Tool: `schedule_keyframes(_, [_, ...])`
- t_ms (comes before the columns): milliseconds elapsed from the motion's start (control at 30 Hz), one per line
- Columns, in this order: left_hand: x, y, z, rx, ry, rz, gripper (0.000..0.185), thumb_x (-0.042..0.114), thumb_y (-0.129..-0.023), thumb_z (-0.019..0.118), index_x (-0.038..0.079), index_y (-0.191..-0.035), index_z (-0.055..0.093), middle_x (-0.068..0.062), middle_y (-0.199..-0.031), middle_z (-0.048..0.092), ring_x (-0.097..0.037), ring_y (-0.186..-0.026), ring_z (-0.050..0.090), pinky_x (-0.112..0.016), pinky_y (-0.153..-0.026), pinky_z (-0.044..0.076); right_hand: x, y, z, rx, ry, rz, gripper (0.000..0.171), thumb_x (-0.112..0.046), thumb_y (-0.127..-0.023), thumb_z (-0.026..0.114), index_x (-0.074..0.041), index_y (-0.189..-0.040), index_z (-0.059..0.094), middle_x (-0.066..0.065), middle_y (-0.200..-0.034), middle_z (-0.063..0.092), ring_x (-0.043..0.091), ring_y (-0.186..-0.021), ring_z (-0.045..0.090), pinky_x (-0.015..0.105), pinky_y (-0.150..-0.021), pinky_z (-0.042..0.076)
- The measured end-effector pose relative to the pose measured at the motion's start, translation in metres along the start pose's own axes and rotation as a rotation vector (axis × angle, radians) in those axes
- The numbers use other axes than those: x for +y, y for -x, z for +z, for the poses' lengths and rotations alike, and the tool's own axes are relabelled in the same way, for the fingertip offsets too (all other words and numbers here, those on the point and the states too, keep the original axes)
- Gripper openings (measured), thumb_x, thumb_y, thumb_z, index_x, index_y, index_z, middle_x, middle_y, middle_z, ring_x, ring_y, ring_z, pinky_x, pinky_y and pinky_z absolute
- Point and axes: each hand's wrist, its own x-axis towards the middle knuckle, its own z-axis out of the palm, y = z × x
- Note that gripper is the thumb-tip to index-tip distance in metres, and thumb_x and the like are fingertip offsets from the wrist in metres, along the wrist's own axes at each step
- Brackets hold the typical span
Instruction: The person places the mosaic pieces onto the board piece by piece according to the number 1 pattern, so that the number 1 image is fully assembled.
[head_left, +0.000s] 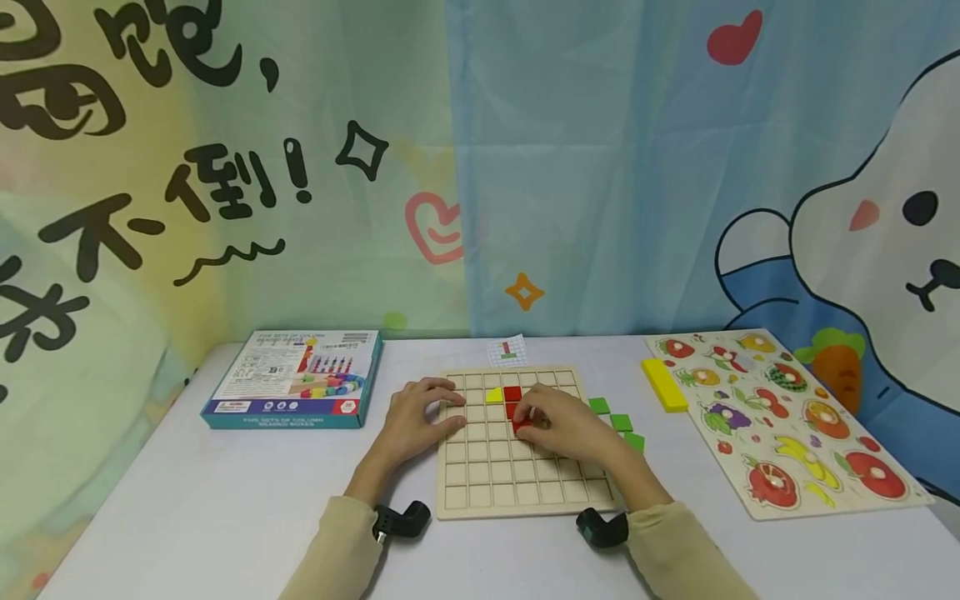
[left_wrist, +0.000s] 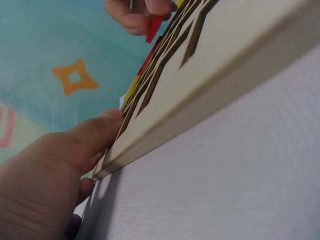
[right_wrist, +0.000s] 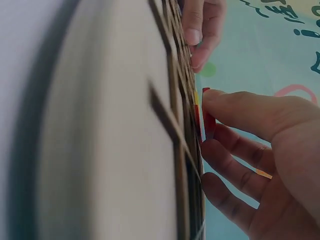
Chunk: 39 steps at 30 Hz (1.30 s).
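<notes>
A wooden grid board [head_left: 517, 467] lies on the white table in front of me. A yellow tile [head_left: 494, 395] and two red tiles [head_left: 512, 393] sit in its upper cells. My right hand [head_left: 525, 421] pinches another red square tile [head_left: 521, 426] between thumb and fingers, just over the board below those tiles. The right wrist view shows that tile [right_wrist: 207, 122] on edge against the grid. My left hand [head_left: 450, 408] rests with relaxed fingers on the board's upper left part, and its thumb [left_wrist: 100, 127] lies against the board's edge [left_wrist: 225, 75].
Three green tiles [head_left: 621, 422] lie just right of the board, with a yellow block [head_left: 663, 384] beyond them. A fruit peg puzzle [head_left: 780, 417] fills the right side. A flat toy box [head_left: 296, 379] lies at the left. A small pattern card [head_left: 507, 350] sits behind the board.
</notes>
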Motion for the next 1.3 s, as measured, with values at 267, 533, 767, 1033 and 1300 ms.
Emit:
schedule_keyframes(267, [-0.001, -0.001, 0.001, -0.001, -0.006, 0.006, 0.023, 0.036, -0.079, 0.075, 0.029, -0.100, 0.070, 0.002, -0.125, 0.060, -0.027, -0.119, 0.050, -0.053, -0.101, 0.029, -0.002, -0.001, 0.005, 0.002, 0.017, 0.027, 0.010, -0.022, -0.085, 0.070, -0.020, -0.092, 0.063, -0.006, -0.090, 0.056, 0.008, -0.076, 0.051, 0.024, -0.069, 0.042])
schedule_keyframes(533, [0.002, -0.001, 0.000, -0.009, -0.007, -0.003, 0.024, 0.035, -0.079, 0.075, 0.027, -0.101, 0.070, 0.001, -0.126, 0.059, -0.028, -0.119, 0.050, -0.053, -0.102, 0.028, -0.002, -0.001, 0.007, 0.011, 0.017, 0.027, 0.007, -0.020, -0.084, 0.071, -0.021, -0.089, 0.066, -0.007, -0.088, 0.056, 0.007, -0.070, 0.048, 0.022, -0.065, 0.041])
schedule_keyframes(767, [0.002, 0.000, 0.000, -0.002, -0.015, -0.001, 0.023, 0.036, -0.079, 0.074, 0.028, -0.101, 0.070, 0.002, -0.125, 0.059, -0.026, -0.119, 0.050, -0.052, -0.101, 0.029, 0.000, 0.000, 0.007, 0.023, -0.001, -0.009, 0.005, -0.017, -0.086, 0.068, -0.020, -0.091, 0.068, -0.008, -0.090, 0.057, 0.006, -0.070, 0.047, 0.021, -0.066, 0.041])
schedule_keyframes(1033, [0.002, 0.003, -0.002, -0.004, -0.001, 0.001, 0.024, 0.035, -0.079, 0.075, 0.027, -0.101, 0.070, 0.001, -0.125, 0.059, -0.027, -0.118, 0.050, -0.053, -0.101, 0.028, 0.001, 0.002, 0.007, 0.005, -0.023, -0.019, 0.007, -0.018, -0.088, 0.067, -0.020, -0.095, 0.067, -0.009, -0.090, 0.056, 0.005, -0.070, 0.048, 0.021, -0.065, 0.042])
schedule_keyframes(1300, [0.003, 0.002, -0.002, -0.003, 0.008, 0.003, 0.024, 0.034, -0.079, 0.075, 0.028, -0.101, 0.070, 0.002, -0.125, 0.059, -0.027, -0.118, 0.050, -0.053, -0.101, 0.028, 0.011, 0.008, -0.002, 0.007, -0.076, -0.005, 0.008, -0.020, -0.091, 0.062, -0.019, -0.100, 0.064, -0.010, -0.097, 0.059, 0.006, -0.085, 0.054, 0.022, -0.074, 0.047])
